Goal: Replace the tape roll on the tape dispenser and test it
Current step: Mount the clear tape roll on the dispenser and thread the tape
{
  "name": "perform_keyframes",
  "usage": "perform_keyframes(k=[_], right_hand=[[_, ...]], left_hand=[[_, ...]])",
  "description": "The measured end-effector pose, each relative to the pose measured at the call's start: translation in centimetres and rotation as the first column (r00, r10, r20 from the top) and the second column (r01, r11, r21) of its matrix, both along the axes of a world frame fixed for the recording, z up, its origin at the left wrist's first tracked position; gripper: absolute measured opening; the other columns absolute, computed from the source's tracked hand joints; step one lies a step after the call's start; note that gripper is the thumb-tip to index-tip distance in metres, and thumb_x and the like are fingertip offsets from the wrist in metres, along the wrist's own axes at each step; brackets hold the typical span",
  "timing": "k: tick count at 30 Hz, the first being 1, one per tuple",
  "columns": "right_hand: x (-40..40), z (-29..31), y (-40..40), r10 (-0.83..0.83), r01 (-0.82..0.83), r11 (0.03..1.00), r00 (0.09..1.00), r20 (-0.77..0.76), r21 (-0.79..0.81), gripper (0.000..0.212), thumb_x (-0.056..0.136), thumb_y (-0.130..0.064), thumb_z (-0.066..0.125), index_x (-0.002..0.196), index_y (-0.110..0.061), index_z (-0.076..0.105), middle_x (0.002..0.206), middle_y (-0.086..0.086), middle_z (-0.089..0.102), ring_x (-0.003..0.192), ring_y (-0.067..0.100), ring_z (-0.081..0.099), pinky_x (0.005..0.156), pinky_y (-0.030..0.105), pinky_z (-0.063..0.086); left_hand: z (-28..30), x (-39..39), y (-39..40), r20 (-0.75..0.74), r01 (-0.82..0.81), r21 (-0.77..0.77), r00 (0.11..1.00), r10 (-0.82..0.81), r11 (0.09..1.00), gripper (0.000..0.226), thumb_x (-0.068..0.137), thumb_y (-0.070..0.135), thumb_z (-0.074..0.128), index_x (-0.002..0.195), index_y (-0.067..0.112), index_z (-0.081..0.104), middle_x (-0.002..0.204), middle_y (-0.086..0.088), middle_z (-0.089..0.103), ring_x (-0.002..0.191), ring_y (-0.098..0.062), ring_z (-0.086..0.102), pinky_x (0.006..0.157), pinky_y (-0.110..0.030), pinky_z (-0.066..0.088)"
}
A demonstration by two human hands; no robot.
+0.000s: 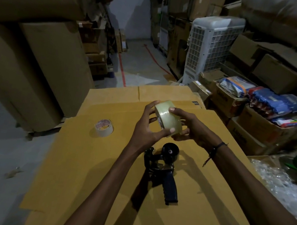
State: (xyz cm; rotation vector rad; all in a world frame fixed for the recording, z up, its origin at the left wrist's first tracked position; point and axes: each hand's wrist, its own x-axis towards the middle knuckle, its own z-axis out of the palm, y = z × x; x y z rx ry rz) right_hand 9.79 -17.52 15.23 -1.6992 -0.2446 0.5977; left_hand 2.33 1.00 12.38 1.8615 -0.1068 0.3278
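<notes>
Holding item: one full roll of clear tape [168, 118], raised above the work surface, carried between both hands. Left hand [149, 126] cups the near side, thumb curled onto the lower edge, fingers round the far rim. Right hand [188, 127] grips from the other side, fingertips [172, 109] pressing the roll's outer face. Neither hand is spread flat; both are closed round the roll.

Item: tape dispenser [162, 166], black with a dark handle, lying on its side on the flat cardboard sheets [85, 170] that serve as a desk. It sits just below the hands, apart from them. Its round hub [170, 151] appears bare, no roll on it.

Item: smaller, nearly spent roll [103, 127], lying flat on the cardboard, well to the left of the dispenser.

Surroundings: stacked cartons, a white air cooler [211, 45], packets in open boxes at right.

Step judged in hand: the new roll is being turned or inspected, probably to find the loose end; whether it has been found cannot be told.

Next move calls for: orienting the roll so the sticky side will face down at the blade, then pushing it squarely onto the hub.
</notes>
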Motion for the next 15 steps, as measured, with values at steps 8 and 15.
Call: perform_keyframes(k=[8,15], right_hand=[[0.9,-0.3,-0.3,0.044,-0.050,0.997,0.994,0.104,0.056,0.083,0.067,-0.068,0.075,0.138,-0.026,0.059,0.136,0.010,0.063,0.104,0.033,0.077,0.079,0.044,0.066],[0.6,0.3,-0.1,0.042,-0.048,0.997,0.995,0.094,0.059,0.086,0.064,-0.071,0.075,0.139,-0.035,0.052,0.137,0.010,0.060,0.100,0.034,0.078,0.080,0.047,0.066]], left_hand=[[1.6,0.0,0.8,0.022,-0.033,-0.041,0.999,0.034,0.999,0.090,0.067,0.059,0.085,0.145,0.045,0.043,0.145,0.003,0.056,0.130,-0.017,0.060,0.095,-0.043,0.062],[1.4,-0.1,1.5,0.068,-0.017,0.043,0.998,0.014,0.999,0.104,0.062,0.057,0.090,0.152,0.046,0.040,0.143,0.014,0.055,0.132,-0.015,0.058,0.095,-0.037,0.060]])
